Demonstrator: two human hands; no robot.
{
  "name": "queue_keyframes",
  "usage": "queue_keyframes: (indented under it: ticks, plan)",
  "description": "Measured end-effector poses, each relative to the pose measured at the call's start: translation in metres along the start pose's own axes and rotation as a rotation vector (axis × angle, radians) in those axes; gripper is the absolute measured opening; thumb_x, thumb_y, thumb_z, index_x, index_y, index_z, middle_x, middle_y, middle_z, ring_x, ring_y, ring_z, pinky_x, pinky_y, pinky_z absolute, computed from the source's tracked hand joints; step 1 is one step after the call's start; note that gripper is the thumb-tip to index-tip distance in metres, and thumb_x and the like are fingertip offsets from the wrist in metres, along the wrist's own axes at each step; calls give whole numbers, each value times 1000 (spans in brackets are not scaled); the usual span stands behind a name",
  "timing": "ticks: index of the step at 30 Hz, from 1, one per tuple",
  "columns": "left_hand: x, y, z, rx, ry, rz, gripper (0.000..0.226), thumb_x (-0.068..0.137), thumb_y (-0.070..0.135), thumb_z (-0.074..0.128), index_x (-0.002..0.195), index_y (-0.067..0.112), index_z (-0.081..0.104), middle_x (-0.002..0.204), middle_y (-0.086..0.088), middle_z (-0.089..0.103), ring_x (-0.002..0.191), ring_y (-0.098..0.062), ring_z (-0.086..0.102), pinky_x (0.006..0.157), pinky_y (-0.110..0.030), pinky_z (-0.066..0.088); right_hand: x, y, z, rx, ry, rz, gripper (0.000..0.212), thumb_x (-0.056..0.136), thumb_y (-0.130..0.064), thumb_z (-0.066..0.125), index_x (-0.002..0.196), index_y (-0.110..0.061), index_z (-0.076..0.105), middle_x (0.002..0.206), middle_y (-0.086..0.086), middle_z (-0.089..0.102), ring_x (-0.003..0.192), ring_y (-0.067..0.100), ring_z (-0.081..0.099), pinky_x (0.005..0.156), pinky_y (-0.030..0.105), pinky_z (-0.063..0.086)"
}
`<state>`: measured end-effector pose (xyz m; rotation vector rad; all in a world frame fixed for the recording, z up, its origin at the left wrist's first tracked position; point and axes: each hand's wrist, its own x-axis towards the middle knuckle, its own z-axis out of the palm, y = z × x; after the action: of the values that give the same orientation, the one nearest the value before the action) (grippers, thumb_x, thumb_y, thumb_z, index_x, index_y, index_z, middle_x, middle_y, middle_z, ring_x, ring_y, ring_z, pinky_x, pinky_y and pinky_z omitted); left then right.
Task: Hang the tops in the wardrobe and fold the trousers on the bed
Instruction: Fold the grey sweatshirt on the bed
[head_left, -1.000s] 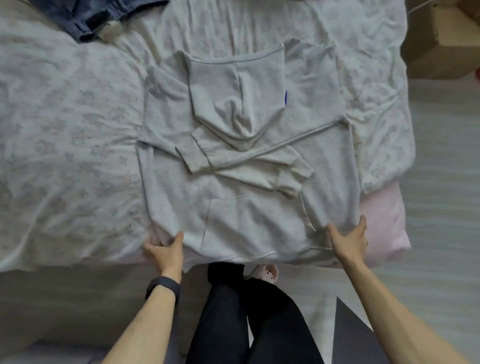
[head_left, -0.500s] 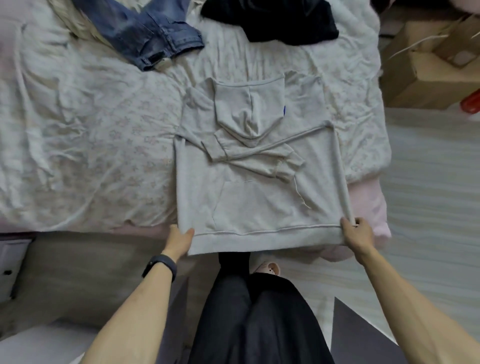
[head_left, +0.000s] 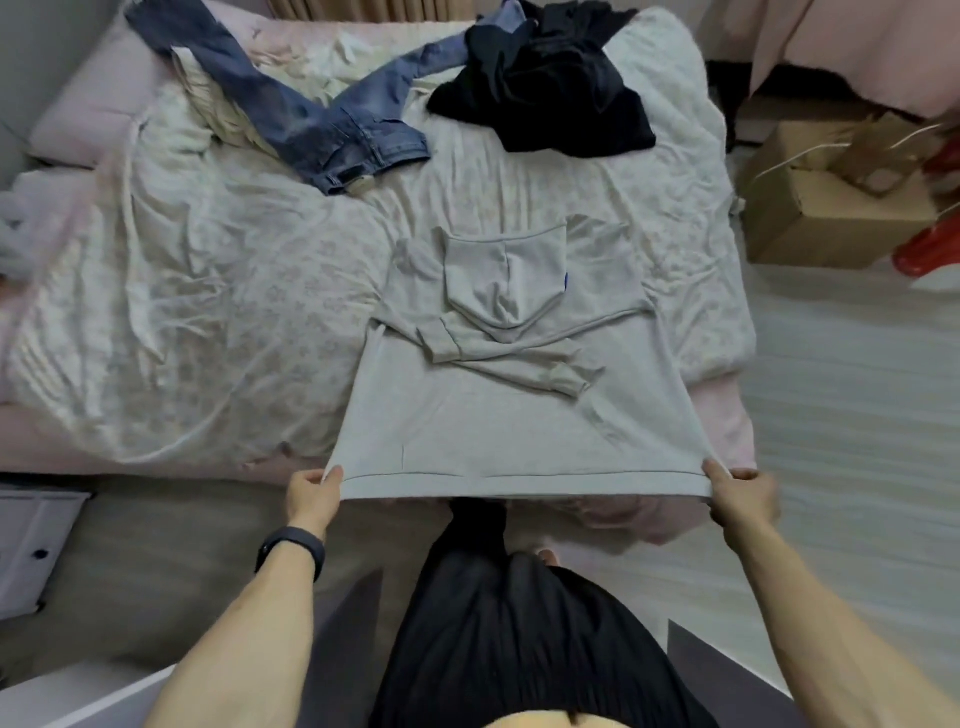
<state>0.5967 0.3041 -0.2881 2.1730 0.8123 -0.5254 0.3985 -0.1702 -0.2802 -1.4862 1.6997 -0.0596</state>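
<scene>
A light grey hoodie (head_left: 498, 415) lies on the bed (head_left: 208, 312), hood and both sleeves folded in over its body. Its hem is lifted off the mattress edge and stretched taut toward me. My left hand (head_left: 311, 493) pinches the hem's left corner and my right hand (head_left: 737, 496) pinches the right corner. Blue jeans (head_left: 332, 124) sprawl at the far side of the bed. A crumpled black garment (head_left: 550, 83) sits to their right.
Cardboard boxes (head_left: 831, 208) and a red object (head_left: 930, 249) stand on the floor right of the bed. A white drawer unit (head_left: 31, 545) is at the lower left. My black-clad legs (head_left: 519, 623) are against the bed's near edge.
Both hands went from resting flat on the hoodie's lower corners to pinching them, and raised the hem off the bed toward me. The view pulled back, showing the jeans and black garment.
</scene>
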Motion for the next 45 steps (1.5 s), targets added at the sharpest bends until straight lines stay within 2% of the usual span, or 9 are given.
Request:
queue_keyframes:
  ticks: [3,6,9,16,20,23,28,38,45]
  plan:
    - [-4,3,-4,-191,-16,-116,35,96,22,68,124,3,59,106,-21,65,78,-29,54,73,-43,52,-3,6,2,171,-21,109,30,87,-20,75,70,-11,52,80,16,59,53,24,51,48,29,45]
    - [2,22,-14,-416,-81,-171,8,100,17,62,108,15,61,74,-5,55,46,-15,43,39,-19,36,-3,-14,3,421,-64,240,25,90,-8,67,73,-16,50,77,10,54,54,19,47,37,19,43]
    - [12,66,-18,-604,-196,-203,18,106,17,52,90,25,55,62,0,50,31,-3,39,34,-11,30,3,-55,11,554,-142,252,23,98,-5,54,80,-20,49,79,5,52,60,15,49,39,16,45]
    - [65,190,-4,-672,-370,-175,14,97,7,59,102,19,65,72,3,56,61,-8,46,58,-21,36,47,-179,53,799,-372,226,20,94,2,40,85,-8,55,78,6,66,73,15,69,68,21,57]
    - [115,249,28,-309,-261,146,10,86,8,76,91,17,74,90,1,72,74,-12,60,60,-22,45,86,-237,95,429,-344,-93,12,91,2,62,101,-2,68,87,7,72,76,13,71,77,22,58]
    - [160,284,48,48,-60,310,31,92,44,67,76,20,75,80,7,74,82,-20,65,67,-33,48,125,-272,126,62,-138,-250,18,88,-25,69,93,-8,72,93,17,74,93,35,71,92,48,57]
    - [253,340,85,395,56,334,52,97,62,47,76,17,63,85,-6,65,83,-32,58,65,-35,43,190,-334,181,-325,140,-401,54,100,-51,44,90,-7,73,102,28,69,101,47,61,85,45,45]
    - [357,357,184,827,114,371,57,106,53,23,127,15,60,131,-15,51,116,-38,53,87,-46,43,280,-365,287,-539,209,-327,47,103,-53,39,95,-13,62,91,15,53,85,33,49,77,42,38]
    - [368,343,226,739,239,636,34,105,34,43,129,12,54,129,-18,52,113,-39,49,90,-51,44,292,-338,322,-466,170,-489,35,104,-46,35,117,-19,54,126,17,56,113,40,52,92,51,43]
